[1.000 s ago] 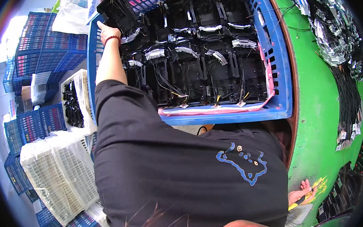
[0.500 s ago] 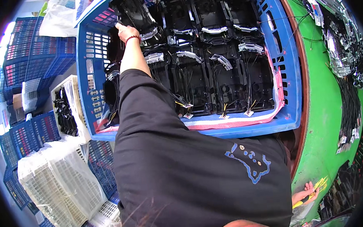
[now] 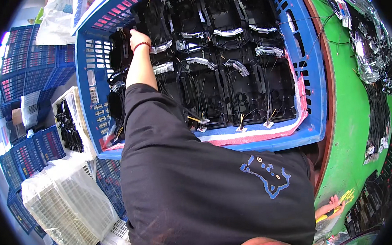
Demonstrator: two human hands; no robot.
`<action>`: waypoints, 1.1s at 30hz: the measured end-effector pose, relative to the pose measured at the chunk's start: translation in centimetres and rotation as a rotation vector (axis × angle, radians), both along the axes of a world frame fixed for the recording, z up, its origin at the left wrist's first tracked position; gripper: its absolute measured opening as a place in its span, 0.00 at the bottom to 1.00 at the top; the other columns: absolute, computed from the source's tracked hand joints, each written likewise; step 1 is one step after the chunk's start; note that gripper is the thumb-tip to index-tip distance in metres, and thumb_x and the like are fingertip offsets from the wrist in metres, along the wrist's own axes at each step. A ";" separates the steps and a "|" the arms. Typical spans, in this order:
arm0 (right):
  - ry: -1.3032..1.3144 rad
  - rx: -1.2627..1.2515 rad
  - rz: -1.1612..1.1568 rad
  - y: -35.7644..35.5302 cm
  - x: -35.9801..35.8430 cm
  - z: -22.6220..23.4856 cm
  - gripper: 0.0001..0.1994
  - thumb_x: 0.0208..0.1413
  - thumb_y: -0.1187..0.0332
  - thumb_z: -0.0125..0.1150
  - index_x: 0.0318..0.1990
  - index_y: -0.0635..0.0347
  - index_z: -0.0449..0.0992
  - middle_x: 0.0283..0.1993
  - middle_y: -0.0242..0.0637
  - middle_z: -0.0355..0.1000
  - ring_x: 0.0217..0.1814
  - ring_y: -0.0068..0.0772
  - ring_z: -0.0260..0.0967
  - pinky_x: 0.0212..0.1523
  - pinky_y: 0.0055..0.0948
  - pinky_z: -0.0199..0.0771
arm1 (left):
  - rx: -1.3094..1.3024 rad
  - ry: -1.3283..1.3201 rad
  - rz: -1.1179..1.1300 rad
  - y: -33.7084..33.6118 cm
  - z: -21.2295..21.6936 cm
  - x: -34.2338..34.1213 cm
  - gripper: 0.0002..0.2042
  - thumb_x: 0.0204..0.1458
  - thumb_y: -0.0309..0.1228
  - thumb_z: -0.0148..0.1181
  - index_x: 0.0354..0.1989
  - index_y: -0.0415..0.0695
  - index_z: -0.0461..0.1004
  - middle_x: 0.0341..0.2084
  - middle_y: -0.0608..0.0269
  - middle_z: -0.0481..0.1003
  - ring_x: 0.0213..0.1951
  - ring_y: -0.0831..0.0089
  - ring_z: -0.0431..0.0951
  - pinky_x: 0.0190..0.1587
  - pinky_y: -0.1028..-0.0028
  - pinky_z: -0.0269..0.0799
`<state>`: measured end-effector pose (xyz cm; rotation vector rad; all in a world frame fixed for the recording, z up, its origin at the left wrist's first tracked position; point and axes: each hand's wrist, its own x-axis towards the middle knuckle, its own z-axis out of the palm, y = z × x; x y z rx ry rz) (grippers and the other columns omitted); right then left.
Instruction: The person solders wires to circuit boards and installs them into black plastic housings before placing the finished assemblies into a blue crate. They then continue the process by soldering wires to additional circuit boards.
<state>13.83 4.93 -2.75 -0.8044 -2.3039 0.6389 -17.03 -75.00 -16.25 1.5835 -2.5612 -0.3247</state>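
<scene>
At the far left of the crate (image 3: 269,141), your left hand (image 3: 140,39) seems to touch a black tray (image 3: 152,21); its fingers are hidden, so its grip can't be told. Two rows of trays (image 3: 280,88) look to fill most of it; what is left is unclear. Your sleeve (image 3: 148,105) hides some near trays; the far row is cut off. By the desk (image 3: 349,126) at near right, your right hand (image 3: 333,205) curls round a yellow tool (image 3: 322,217).

This is an assembly workshop or factory floor — tall stacks of blue slatted plastic crates (image 3: 39,55) and white lattice crates under clear film (image 3: 71,211), a large blue plastic crate (image 3: 291,141) of black moulded housings (image 3: 224,14), and a green-topped workbench (image 3: 346,126) bearing bundled black wires (image 3: 377,116) — shows it.
</scene>
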 end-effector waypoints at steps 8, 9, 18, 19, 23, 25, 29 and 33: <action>-0.007 0.042 0.025 -1.4 -0.4 0.6 0.17 0.68 0.62 0.46 0.55 0.66 0.66 0.37 0.43 0.75 0.36 0.31 0.71 0.40 0.27 0.71 | -0.243 -0.028 -0.099 2.8 -2.7 -1.3 0.43 0.52 0.59 0.48 0.71 0.47 0.43 0.70 0.46 0.44 0.71 0.54 0.43 0.65 0.38 0.39; 0.006 0.011 -0.001 -1.2 -0.3 0.4 0.17 0.68 0.62 0.46 0.55 0.66 0.66 0.38 0.43 0.75 0.36 0.31 0.71 0.40 0.27 0.71 | -0.255 0.015 -0.229 4.6 -3.1 -1.8 0.41 0.54 0.58 0.47 0.71 0.47 0.44 0.70 0.45 0.45 0.70 0.51 0.45 0.65 0.38 0.40; 0.019 -0.040 -0.025 1.5 1.7 -0.1 0.18 0.68 0.63 0.43 0.58 0.65 0.62 0.38 0.46 0.75 0.35 0.33 0.71 0.41 0.29 0.72 | 0.341 0.004 -0.145 6.4 -4.9 -5.5 0.40 0.50 0.57 0.49 0.70 0.52 0.48 0.63 0.48 0.61 0.65 0.52 0.60 0.65 0.46 0.49; 0.122 -0.073 0.035 3.6 2.4 -1.6 0.19 0.68 0.61 0.44 0.59 0.65 0.62 0.38 0.47 0.75 0.35 0.34 0.71 0.40 0.30 0.74 | 0.281 0.052 -0.162 5.9 -5.8 -5.5 0.44 0.46 0.57 0.53 0.70 0.49 0.48 0.63 0.46 0.61 0.66 0.51 0.59 0.64 0.49 0.55; 0.299 -0.212 0.012 4.5 2.9 -3.6 0.24 0.66 0.56 0.47 0.60 0.66 0.61 0.35 0.51 0.75 0.28 0.36 0.73 0.32 0.29 0.76 | 0.128 0.581 -0.419 15.8 3.8 -5.4 0.21 0.48 0.37 0.57 0.46 0.32 0.71 0.36 0.43 0.77 0.41 0.60 0.78 0.48 0.61 0.72; 0.358 -0.302 0.003 2.8 1.4 -1.8 0.18 0.66 0.66 0.47 0.60 0.63 0.61 0.31 0.46 0.75 0.24 0.30 0.70 0.30 0.26 0.74 | 0.120 1.108 -0.674 14.5 1.8 -6.8 0.14 0.58 0.29 0.52 0.49 0.35 0.73 0.37 0.56 0.78 0.37 0.66 0.77 0.44 0.68 0.71; 0.463 -0.350 0.124 1.8 2.4 0.1 0.10 0.64 0.73 0.48 0.51 0.64 0.66 0.27 0.44 0.73 0.24 0.29 0.71 0.25 0.24 0.74 | 0.491 1.007 -1.278 38.1 15.2 -5.6 0.07 0.56 0.22 0.56 0.42 0.36 0.76 0.36 0.61 0.78 0.35 0.77 0.77 0.41 0.79 0.71; 0.387 -0.451 0.282 1.7 0.8 1.3 0.07 0.62 0.79 0.50 0.47 0.64 0.68 0.28 0.41 0.72 0.26 0.27 0.72 0.26 0.24 0.75 | 0.495 0.802 -1.988 54.6 20.1 -3.0 0.07 0.43 0.16 0.63 0.31 0.37 0.77 0.27 0.57 0.77 0.30 0.65 0.78 0.35 0.72 0.73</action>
